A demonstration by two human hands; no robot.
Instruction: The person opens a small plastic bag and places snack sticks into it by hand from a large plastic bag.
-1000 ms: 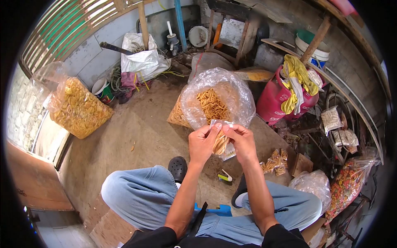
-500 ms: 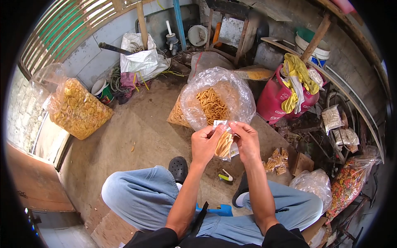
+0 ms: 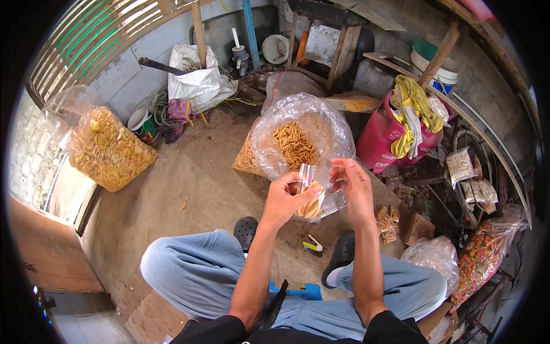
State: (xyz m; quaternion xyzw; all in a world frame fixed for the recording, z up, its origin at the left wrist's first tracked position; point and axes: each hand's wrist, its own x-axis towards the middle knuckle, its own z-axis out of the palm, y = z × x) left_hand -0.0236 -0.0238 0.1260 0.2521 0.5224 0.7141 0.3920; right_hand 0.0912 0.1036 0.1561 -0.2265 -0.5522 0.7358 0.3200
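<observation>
My left hand [image 3: 283, 202] grips a small clear plastic bag [image 3: 311, 207], its thumb across the front. Pale yellow-brown snack sticks fill the bag's lower part, and its clear top stands up above my fingers. Just right of the bag is my right hand [image 3: 353, 186], raised, with its fingers slightly bent and apart and nothing visible in them. Beyond both hands stands a large open plastic sack [image 3: 295, 143] of brown stick snacks. On the floor below the hands lies a small green-and-black stapler [image 3: 313, 245].
Several filled packets [image 3: 388, 223] lie to the right, by a crumpled clear plastic bag [image 3: 434, 261] and a bag of colourful snacks [image 3: 484, 252]. Pink gas cylinders [image 3: 378, 135] draped with yellow cloth stand behind. At left leans a large bag of yellow chips [image 3: 112, 149].
My right hand has come off the small bag's top and moved right, its fingers opening. My left hand still holds the bag, whose top now stands upright.
</observation>
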